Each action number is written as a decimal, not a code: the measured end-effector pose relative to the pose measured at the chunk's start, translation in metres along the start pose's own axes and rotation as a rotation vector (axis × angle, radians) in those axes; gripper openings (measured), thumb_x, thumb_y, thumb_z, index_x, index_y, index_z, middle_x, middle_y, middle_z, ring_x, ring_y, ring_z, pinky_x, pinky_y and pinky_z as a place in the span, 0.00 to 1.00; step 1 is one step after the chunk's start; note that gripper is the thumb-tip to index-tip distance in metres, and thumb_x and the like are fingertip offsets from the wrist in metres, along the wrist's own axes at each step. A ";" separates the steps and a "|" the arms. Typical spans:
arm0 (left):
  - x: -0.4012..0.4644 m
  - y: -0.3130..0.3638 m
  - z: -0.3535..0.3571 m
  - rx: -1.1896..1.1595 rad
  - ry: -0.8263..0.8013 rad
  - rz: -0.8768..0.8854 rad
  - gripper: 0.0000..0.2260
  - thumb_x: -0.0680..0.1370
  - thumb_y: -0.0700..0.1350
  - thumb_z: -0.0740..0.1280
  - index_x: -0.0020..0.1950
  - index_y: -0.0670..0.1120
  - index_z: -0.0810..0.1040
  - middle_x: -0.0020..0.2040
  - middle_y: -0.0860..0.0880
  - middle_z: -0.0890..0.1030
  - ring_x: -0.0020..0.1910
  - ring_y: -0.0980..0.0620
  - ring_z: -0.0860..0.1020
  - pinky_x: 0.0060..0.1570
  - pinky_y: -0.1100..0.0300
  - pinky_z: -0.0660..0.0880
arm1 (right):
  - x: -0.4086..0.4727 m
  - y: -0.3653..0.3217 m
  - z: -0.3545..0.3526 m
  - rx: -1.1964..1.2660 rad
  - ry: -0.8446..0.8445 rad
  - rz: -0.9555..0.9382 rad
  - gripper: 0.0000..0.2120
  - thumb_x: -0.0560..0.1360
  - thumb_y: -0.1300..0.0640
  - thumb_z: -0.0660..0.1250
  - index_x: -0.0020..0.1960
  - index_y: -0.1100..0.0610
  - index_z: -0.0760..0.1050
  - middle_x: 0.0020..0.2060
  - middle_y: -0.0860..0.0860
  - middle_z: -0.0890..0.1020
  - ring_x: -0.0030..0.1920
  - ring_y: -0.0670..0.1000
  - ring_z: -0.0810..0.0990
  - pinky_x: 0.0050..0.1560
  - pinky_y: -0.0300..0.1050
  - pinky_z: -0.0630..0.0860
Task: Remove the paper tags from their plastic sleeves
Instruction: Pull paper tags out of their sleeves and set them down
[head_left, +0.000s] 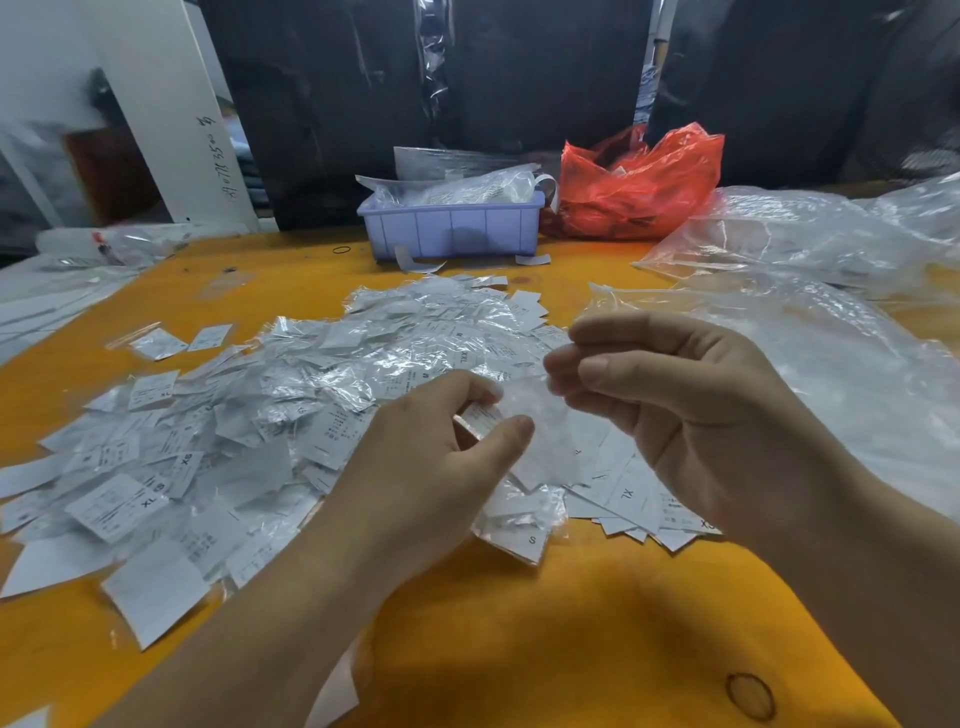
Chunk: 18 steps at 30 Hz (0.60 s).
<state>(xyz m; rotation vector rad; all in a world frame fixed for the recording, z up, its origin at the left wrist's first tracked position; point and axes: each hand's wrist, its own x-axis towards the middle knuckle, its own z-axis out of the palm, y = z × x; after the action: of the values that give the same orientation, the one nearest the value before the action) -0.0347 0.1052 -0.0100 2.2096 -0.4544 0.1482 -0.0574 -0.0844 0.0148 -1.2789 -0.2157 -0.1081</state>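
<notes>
- Pinching a small paper tag (480, 418) between thumb and curled fingers, the left hand (431, 462) hovers over the near edge of the pile.
- Facing it just to the right, the right hand (670, 410) has its fingertips closed on a clear plastic sleeve (530, 400), which stretches between the two hands and looks blurred.
- Whether the tag is fully out of the sleeve cannot be told.
- A wide pile of tags and sleeves (291, 395) covers the orange table (571, 639) to the left and beyond the hands.
- Loose clear plastic bags (810, 322) lie on the right.
- At the far edge stand a pale blue bin (452, 228) and, right of it, a red plastic bag (639, 187).
</notes>
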 end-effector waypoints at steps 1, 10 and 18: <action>0.000 0.000 -0.001 0.001 -0.009 -0.012 0.21 0.68 0.70 0.62 0.57 0.63 0.74 0.45 0.61 0.79 0.45 0.70 0.75 0.34 0.71 0.71 | 0.000 0.000 0.000 0.042 0.013 0.004 0.12 0.62 0.66 0.71 0.45 0.61 0.82 0.39 0.59 0.86 0.41 0.56 0.85 0.48 0.45 0.81; 0.003 0.006 -0.005 -0.402 -0.044 0.038 0.04 0.76 0.48 0.70 0.43 0.51 0.84 0.36 0.56 0.83 0.34 0.63 0.78 0.33 0.73 0.71 | 0.000 0.006 0.002 0.018 -0.021 0.010 0.16 0.60 0.67 0.72 0.48 0.60 0.80 0.40 0.57 0.85 0.41 0.55 0.84 0.46 0.43 0.80; 0.001 0.011 -0.009 -0.461 -0.023 0.074 0.10 0.71 0.53 0.69 0.39 0.46 0.82 0.31 0.51 0.81 0.30 0.61 0.77 0.31 0.72 0.71 | -0.005 0.008 0.006 -0.419 -0.272 0.229 0.09 0.68 0.55 0.74 0.45 0.59 0.82 0.34 0.52 0.81 0.35 0.49 0.78 0.37 0.42 0.75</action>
<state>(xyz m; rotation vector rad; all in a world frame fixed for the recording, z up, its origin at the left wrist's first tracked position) -0.0378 0.1059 0.0042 1.7454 -0.5254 0.0499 -0.0614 -0.0769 0.0081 -1.7274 -0.2872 0.2296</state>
